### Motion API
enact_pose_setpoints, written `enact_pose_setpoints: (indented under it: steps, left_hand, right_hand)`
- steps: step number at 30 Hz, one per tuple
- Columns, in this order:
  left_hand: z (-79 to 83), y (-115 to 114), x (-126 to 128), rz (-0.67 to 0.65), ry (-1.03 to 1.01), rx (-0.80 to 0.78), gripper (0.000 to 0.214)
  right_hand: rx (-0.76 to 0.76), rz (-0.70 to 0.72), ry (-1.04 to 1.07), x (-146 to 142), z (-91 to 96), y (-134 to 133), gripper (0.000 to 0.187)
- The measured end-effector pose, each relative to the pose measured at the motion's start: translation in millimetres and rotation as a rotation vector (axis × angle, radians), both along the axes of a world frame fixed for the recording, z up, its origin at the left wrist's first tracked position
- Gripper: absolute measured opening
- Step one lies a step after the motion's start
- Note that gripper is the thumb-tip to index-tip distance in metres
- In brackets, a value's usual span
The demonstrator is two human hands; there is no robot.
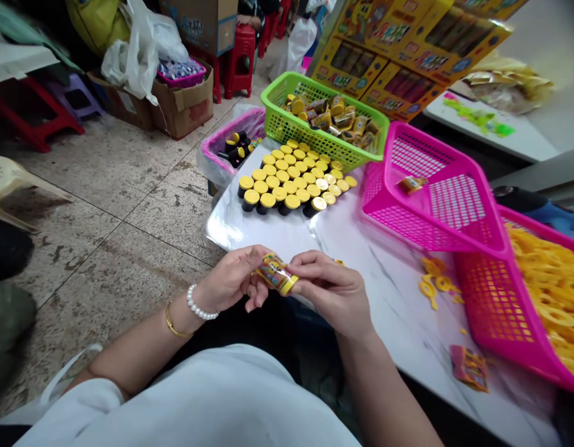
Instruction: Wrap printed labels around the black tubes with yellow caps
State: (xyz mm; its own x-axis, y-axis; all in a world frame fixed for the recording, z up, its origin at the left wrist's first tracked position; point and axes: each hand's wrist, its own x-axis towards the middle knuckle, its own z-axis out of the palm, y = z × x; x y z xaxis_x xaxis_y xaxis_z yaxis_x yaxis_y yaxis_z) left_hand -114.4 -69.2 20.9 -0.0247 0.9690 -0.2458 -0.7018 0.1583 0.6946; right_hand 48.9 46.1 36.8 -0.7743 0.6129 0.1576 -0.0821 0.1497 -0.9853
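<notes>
Between my two hands is a small bottle (276, 273) with a colourful printed wrapper and a yellow cap end, tilted above the table's near edge. My left hand (240, 276) grips its left end with thumb and fingers. At the capped end, my right hand (336, 288) pinches it. Rows of black bottles with yellow caps (291, 174) stand upright on the white table (342, 242) beyond my hands. Wrapped bottles (336, 115) lie heaped in a green basket (277, 124) behind them. One more wrapped bottle (412, 184) lies in a pink basket (435, 230).
Another pink basket (496, 310) at right holds yellow plastic ring pieces (551, 292). Loose yellow pieces (435, 285) and a printed packet (469, 368) lie beside it. Yellow display boxes (393, 56) are stacked at the back. A lined pink bin (212, 146) stands at the table's left.
</notes>
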Motion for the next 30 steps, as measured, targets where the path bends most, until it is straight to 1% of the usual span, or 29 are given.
enact_pose_setpoints:
  steps: [2, 4, 6, 8, 10, 12, 14, 19, 21, 24, 26, 27, 29, 30]
  left_hand:
    - [1.0, -1.0, 0.2, 0.006, -0.007, -0.001, 0.062]
    - [1.6, 0.1, 0.3, -0.031, -0.006, -0.024, 0.056]
    - [2.1, 3.0, 1.3, -0.061, -0.018, -0.051, 0.049]
    - [2.1, 6.8, 3.1, -0.078, -0.050, -0.052, 0.047]
    - [1.4, 10.5, 5.6, -0.101, -0.075, -0.037, 0.046]
    - [-0.1, 13.2, 8.3, -0.118, -0.079, -0.038, 0.047]
    - [-1.8, 14.6, 11.0, -0.102, -0.061, -0.063, 0.047]
    - [-3.8, 15.2, 17.2, -0.021, -0.043, -0.109, 0.053]
    - [-3.4, 16.3, 18.7, -0.011, -0.046, -0.114, 0.054]
    - [-1.1, 18.4, 19.4, -0.012, -0.039, -0.123, 0.056]
    - [1.2, 18.9, 19.1, -0.019, -0.054, -0.118, 0.059]
    - [2.2, 18.6, 18.7, -0.023, -0.063, -0.117, 0.062]
    - [3.5, 16.5, 17.7, -0.024, -0.067, -0.130, 0.071]
    - [3.5, 15.0, 17.1, -0.022, -0.059, -0.141, 0.073]
  right_hand:
    - [-0.067, -0.038, 0.015, -0.7, -4.1, -2.3, 0.016]
    - [-0.093, -0.048, 0.025, -1.1, -6.1, -4.3, 0.020]
    - [-0.052, -0.042, 0.030, -1.2, -5.6, -6.7, 0.023]
    - [0.001, -0.047, 0.045, -1.3, -5.0, -9.6, 0.024]
    - [-0.015, -0.080, 0.085, -1.5, -6.6, -12.3, 0.019]
    - [-0.080, -0.129, 0.115, -2.2, -10.0, -13.5, 0.014]
    - [-0.108, -0.155, 0.104, -2.9, -12.5, -12.7, 0.012]
    - [-0.003, -0.158, 0.056, -3.1, -10.7, -9.2, 0.009]
    - [0.046, -0.151, 0.036, -2.3, -10.6, -11.7, 0.013]
    - [0.168, -0.138, -0.008, -0.9, -11.0, -13.1, 0.020]
    - [0.229, -0.174, -0.032, 0.4, -6.9, -1.3, 0.017]
    - [0.251, -0.227, -0.043, 1.7, -2.2, 10.6, 0.015]
    - [0.318, -0.415, -0.055, 7.5, 12.5, 45.1, 0.019]
    - [0.385, -0.536, -0.065, 12.5, 21.6, 64.9, 0.023]
